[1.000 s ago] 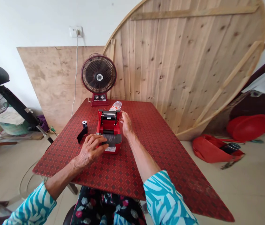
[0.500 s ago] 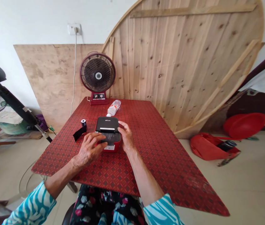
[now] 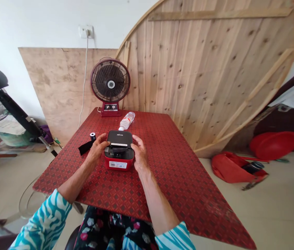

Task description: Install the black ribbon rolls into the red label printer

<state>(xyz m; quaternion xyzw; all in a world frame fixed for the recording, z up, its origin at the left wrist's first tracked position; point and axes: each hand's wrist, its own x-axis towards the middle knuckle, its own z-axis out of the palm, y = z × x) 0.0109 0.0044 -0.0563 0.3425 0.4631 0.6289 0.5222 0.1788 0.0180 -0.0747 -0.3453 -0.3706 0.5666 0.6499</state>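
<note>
Left hand (image 3: 97,147): fingers bent and slightly spread, closed over the left rear corner of the red printer (image 3: 119,152), fingertips on its black lid. Right hand (image 3: 139,154): fingers nearly straight and close together, laid flat against the printer's right side, not curled around it; the thumb cannot be made out clearly. The printer sits between the two hands on the red patterned table (image 3: 178,170), near the middle of the near half, lid down, with a white label on its front face; the print on the label is too small to read. Left of the printer, close to the left hand, stands one small black roll (image 3: 93,136) with a dark strip (image 3: 84,148) trailing from it across the cloth; how strip and roll join is hard to make out. One clear plastic bottle (image 3: 126,121) lies on its side behind the printer. One red desk fan (image 3: 110,85) stands at the table's far edge. Count on the table: one printer, one roll, one bottle, one fan. Both forearms are bare, the turquoise-and-white sleeves cut off by the lower frame. One large round wooden panel (image 3: 214,69) leans against the wall, its right rim cut off.
</note>
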